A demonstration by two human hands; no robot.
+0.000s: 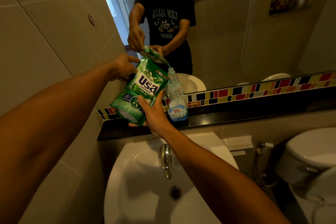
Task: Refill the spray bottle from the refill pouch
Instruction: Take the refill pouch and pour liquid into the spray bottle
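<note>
A green refill pouch [141, 89] is tilted with its top corner toward the right, above a clear spray bottle [176, 104] with a blue label. The bottle stands upright on the black ledge [236, 116] with no spray head on it. A thin pale stream runs from the pouch's corner down toward the bottle's open neck. My left hand [121, 67] grips the pouch's upper left edge. My right hand [151, 112] holds the pouch from below, at its lower right side. The mirror behind repeats both hands and the pouch.
A white sink [138, 187] with a chrome tap [166, 160] lies below the ledge. A toilet with its cistern [309, 152] stands at the right, a hose sprayer beside it. A band of coloured tiles [254, 89] runs under the mirror. A tiled wall closes the left side.
</note>
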